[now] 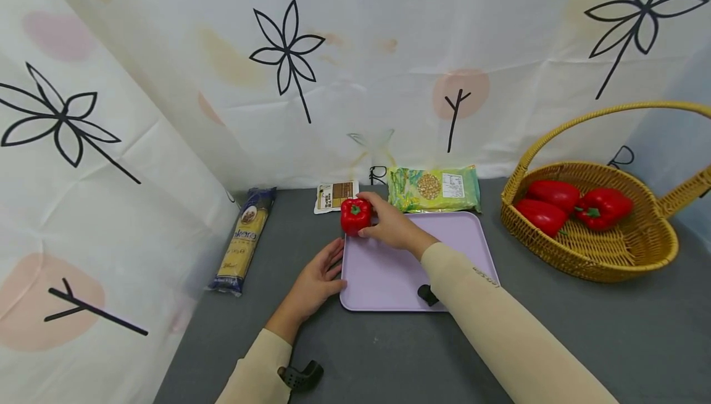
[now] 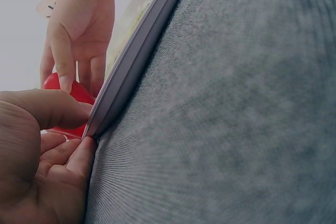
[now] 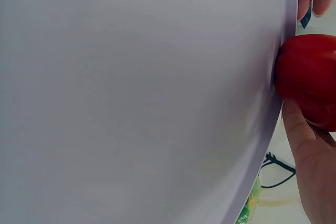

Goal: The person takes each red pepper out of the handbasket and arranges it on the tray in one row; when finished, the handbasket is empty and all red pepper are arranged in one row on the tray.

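Fingers relaxed and a little parted, the person's left hand [image 1: 313,284] rests against the left edge of a lilac tray [image 1: 389,277], thumb and fingertips touching its side. A black device [image 1: 301,376] is strapped near that wrist, over a pale sleeve [image 1: 252,367]. The right hand [image 1: 391,225] reaches across the tray, its thumb and fingers grasping a red bell pepper [image 1: 350,226] by the side, at the tray's far left corner, with the green stem [image 1: 355,210] turned upward. From here I can't fairly say whether the pepper bears on the rim or is held just beyond it.

Over to the left, a long yellow packet with blue ends [image 1: 244,243] lies slantwise on the dark grey table [image 1: 389,354], well apart from the tray. On the other side, a wicker basket [image 1: 577,266] with a high arched handle [image 1: 611,110] holds three more red peppers [image 1: 604,210], grouped close together.

Just behind the tray lies a green-and-yellow packet [image 1: 433,191], and near the gripped pepper a small white-and-brown packet [image 1: 336,197]. Farthest back hangs a white cloth [image 1: 361,52] printed with black flower outlines and peach blotches.
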Tool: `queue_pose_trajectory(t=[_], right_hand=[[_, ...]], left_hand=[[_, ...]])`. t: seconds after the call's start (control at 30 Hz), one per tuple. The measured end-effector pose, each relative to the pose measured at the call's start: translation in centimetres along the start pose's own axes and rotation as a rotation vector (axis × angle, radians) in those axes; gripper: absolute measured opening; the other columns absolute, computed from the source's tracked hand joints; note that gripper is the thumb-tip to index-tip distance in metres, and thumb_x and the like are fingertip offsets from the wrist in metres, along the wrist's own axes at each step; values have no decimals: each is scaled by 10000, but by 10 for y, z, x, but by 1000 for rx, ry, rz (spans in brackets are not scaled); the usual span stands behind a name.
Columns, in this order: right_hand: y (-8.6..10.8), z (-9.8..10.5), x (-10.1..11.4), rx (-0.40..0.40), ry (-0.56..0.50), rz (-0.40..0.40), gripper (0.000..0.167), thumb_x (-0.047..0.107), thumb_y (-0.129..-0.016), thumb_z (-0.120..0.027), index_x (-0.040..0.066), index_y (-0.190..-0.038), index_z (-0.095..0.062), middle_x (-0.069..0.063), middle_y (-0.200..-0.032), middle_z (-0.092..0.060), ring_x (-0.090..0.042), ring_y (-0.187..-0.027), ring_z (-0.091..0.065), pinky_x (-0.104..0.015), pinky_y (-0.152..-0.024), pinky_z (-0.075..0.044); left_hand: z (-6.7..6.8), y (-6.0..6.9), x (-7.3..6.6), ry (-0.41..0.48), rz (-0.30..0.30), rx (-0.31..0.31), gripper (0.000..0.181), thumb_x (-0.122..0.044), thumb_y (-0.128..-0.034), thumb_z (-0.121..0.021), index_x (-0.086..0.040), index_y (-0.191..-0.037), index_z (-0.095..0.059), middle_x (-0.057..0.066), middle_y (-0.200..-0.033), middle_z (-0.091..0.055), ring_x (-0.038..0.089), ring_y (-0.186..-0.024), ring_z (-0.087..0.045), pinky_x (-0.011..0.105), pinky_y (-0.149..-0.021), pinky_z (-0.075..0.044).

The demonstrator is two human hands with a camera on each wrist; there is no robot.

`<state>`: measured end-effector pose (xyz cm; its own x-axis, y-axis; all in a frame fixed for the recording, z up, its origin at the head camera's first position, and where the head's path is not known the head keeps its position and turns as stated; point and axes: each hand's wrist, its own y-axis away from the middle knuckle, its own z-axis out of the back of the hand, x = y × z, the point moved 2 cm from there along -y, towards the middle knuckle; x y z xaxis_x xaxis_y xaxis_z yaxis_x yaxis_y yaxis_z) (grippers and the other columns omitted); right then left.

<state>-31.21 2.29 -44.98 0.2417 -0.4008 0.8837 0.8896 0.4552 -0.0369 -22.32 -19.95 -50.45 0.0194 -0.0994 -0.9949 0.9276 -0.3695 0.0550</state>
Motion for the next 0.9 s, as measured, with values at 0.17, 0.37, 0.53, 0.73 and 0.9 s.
queue_pose_trajectory(t=[0.17, 0.37, 0.53, 0.73, 0.9], right_hand=[[-2, -2, 1, 0, 13, 0, 891, 46, -955, -817, 31, -1682, -303, -194, -1648, -446, -369, -1465, -488, -511, -1224, -392], [-3, -4, 2, -1, -3, -14, 923, 35, -935, -817, 5, -1682, -276, -207, -1643, -438, -364, -1495, -446, -513, -1251, -344], [1, -1, -3, -14, -52, -2, 917, 78, -945, -823, 30, -1688, -289, -185, -1656, -421, -386, -1461, -472, -534, -1215, -396], [16, 8, -7, -22, -66, -1, 877, 183, -981, -822, 90, -1695, -322, -195, -1666, -409, -431, -1467, -470, -569, -1155, -468], [31, 18, 0, -26, -113, 4, 828, 280, -1018, -784, 137, -1695, -330, -217, -1678, -376, -458, -1471, -462, -624, -1145, -460]], left_hand=[[0, 2, -1, 3, -2, -5, 943, 221, -903, -663, 22, -1711, -220, 160, -1763, -270, 335, -1601, -291, 416, -1198, -382], [-2, 2, -2, 11, -26, 7, 947, 224, -892, -651, 38, -1707, -206, 186, -1765, -247, 346, -1603, -279, 442, -1215, -358], [-3, 4, -4, 16, -35, 10, 947, 237, -887, -637, 51, -1704, -195, 195, -1764, -241, 329, -1606, -271, 447, -1228, -342], [-4, 4, -5, 13, -31, 6, 940, 226, -891, -639, 55, -1702, -196, 194, -1764, -243, 335, -1603, -279, 450, -1227, -345], [-4, 4, -4, 1, -32, -3, 927, 217, -900, -646, 50, -1702, -211, 191, -1760, -257, 336, -1599, -294, 441, -1217, -360]])
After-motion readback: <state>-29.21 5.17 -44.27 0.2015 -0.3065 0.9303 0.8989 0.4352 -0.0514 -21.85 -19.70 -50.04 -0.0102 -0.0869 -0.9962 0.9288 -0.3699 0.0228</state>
